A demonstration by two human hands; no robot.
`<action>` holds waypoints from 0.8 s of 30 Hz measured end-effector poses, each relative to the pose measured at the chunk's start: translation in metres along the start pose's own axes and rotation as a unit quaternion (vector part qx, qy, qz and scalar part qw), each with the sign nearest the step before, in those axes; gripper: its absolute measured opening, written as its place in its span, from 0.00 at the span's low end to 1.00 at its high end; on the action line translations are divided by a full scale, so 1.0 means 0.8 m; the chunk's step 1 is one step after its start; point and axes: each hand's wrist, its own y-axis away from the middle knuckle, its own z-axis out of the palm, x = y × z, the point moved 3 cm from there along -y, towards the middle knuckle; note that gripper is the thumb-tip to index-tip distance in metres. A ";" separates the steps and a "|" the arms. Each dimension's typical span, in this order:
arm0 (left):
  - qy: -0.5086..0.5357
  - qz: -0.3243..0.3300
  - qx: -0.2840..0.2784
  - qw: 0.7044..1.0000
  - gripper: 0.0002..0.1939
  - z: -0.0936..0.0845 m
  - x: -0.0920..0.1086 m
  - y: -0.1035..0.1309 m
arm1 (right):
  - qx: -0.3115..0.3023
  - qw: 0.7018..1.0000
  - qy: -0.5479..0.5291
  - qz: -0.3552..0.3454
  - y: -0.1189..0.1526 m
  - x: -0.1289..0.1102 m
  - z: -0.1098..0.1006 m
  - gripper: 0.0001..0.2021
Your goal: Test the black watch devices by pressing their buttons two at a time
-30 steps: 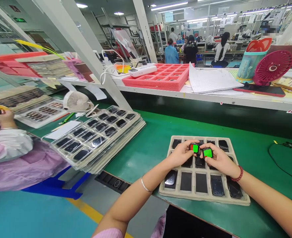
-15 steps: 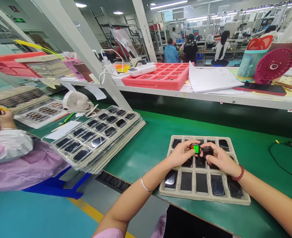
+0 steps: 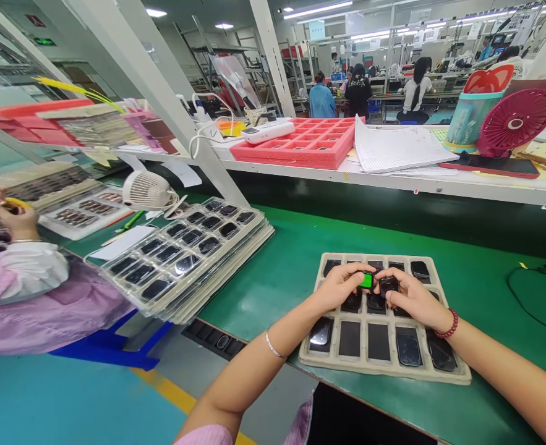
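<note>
Left hand: we see the left hand (image 3: pixel 344 287) pinching a lit device (image 3: pixel 367 281) between thumb and fingers; its small, watch-like screen glows green.
Right hand: the right hand (image 3: pixel 412 296) pinches a dark device (image 3: pixel 388 285) of similar form, its face black; we find it just beside the lit one.
Position of the devices: we note both raised over the back half of a beige tray (image 3: pixel 363 341), between the two hands.
Tray contents: in the front row we count five compartments; the second and third from the left show matte black rectangles, the others glossy dark pieces. Part of the rows behind is hidden by the hands.
Wrists: a silver bangle (image 3: pixel 273 344) circles the left forearm, a red beaded bracelet (image 3: pixel 449 324) the right wrist.
Green tabletop (image 3: pixel 282 272): we observe a stack of trays (image 3: pixel 226 262) to the left, its top one filled with dark pieces, and a white fan (image 3: pixel 145 188) near it.
Shelf (image 3: pixel 300 168): it bears a red foam tray (image 3: pixel 295 157), papers (image 3: pixel 396 148) and a magenta fan (image 3: pixel 516 123).
Far left: a co-worker's hand (image 3: pixel 20 219) is at a yellow object (image 3: pixel 17 203).
</note>
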 end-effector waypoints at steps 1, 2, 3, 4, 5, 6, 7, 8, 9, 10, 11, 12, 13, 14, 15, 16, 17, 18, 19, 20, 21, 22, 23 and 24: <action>0.003 0.004 0.002 1.000 0.18 0.001 0.001 0.000 | 0.000 1.000 -0.005 0.000 0.000 0.000 0.000 0.16; 0.008 0.006 0.005 1.000 0.18 0.001 0.003 0.001 | 0.000 1.000 -0.010 0.000 0.000 0.000 0.001 0.16; 0.013 0.006 0.006 1.000 0.18 0.002 0.004 0.001 | 0.001 1.000 -0.015 0.001 0.000 0.000 0.001 0.16; 0.019 0.005 0.007 1.000 0.19 0.003 0.005 0.001 | 0.003 1.000 -0.019 0.003 0.000 0.001 0.001 0.16; 0.023 0.003 0.007 1.000 0.20 0.003 0.006 0.001 | 0.004 1.000 -0.020 0.006 0.000 0.001 0.001 0.16; 0.022 0.001 0.008 1.000 0.20 0.003 0.006 0.001 | 0.004 1.000 -0.019 0.008 0.001 0.002 0.001 0.16; 0.016 -0.001 0.008 1.000 0.19 0.003 0.006 0.001 | 0.005 1.000 -0.019 0.009 0.001 0.002 0.000 0.16; 0.006 -0.001 0.009 1.000 0.18 0.003 0.005 0.001 | 0.004 1.000 -0.018 0.009 0.001 0.003 0.000 0.16; -0.005 -0.001 0.013 1.000 0.17 0.002 0.003 0.000 | 0.003 1.000 -0.018 0.009 0.001 0.003 0.000 0.16; -0.015 -0.001 0.017 1.000 0.17 0.001 0.002 -0.001 | 0.002 1.000 -0.018 0.009 0.001 0.004 0.000 0.16; -0.017 -0.001 0.022 1.000 0.17 0.000 0.001 -0.001 | 0.002 1.000 -0.018 0.011 0.001 0.004 0.000 0.16; -0.011 -0.001 0.026 1.000 0.17 0.000 0.000 -0.002 | 0.004 1.000 -0.018 0.013 0.001 0.004 0.000 0.16; 0.004 0.001 0.028 1.000 0.17 0.000 0.000 -0.002 | 0.006 1.000 -0.017 0.015 0.001 0.004 0.001 0.16; 0.023 0.002 0.028 0.999 0.18 0.001 0.000 -0.002 | 0.008 1.000 -0.016 0.017 0.001 0.003 0.001 0.17; 0.041 0.003 0.027 0.999 0.20 0.002 0.000 -0.002 | 0.010 1.000 -0.015 0.018 0.001 0.002 0.001 0.17; 0.056 0.005 0.024 0.998 0.21 0.004 0.001 -0.002 | 0.011 1.000 -0.013 0.019 0.001 0.001 0.001 0.17; 0.064 0.007 0.023 0.998 0.22 0.005 0.001 -0.002 | 0.011 1.000 -0.013 0.018 0.001 0.001 0.001 0.17; 0.067 0.009 0.021 0.997 0.21 0.005 0.002 -0.002 | 0.011 1.000 -0.013 0.017 0.001 0.000 0.001 0.17; 0.067 0.009 0.019 0.998 0.20 0.006 0.002 -0.002 | 0.009 1.000 -0.014 0.016 0.001 0.000 0.001 0.17; 0.065 0.008 0.017 0.998 0.19 0.006 0.001 -0.002 | 0.008 1.000 -0.015 0.015 0.001 0.000 0.001 0.17; 0.063 0.007 0.015 0.998 0.18 0.006 0.001 -0.002 | 0.006 1.000 -0.017 0.014 0.001 0.001 0.001 0.17; 0.062 0.005 0.013 0.998 0.18 0.006 0.000 -0.002 | 0.005 1.000 -0.018 0.013 0.001 0.002 0.001 0.18; 0.060 0.004 0.015 0.998 0.18 0.005 0.000 -0.002 | 0.005 1.000 -0.019 0.014 0.000 0.003 0.001 0.18; 0.055 0.003 0.019 0.998 0.19 0.005 -0.001 -0.002 | 0.007 1.000 -0.018 0.015 0.000 0.003 0.001 0.18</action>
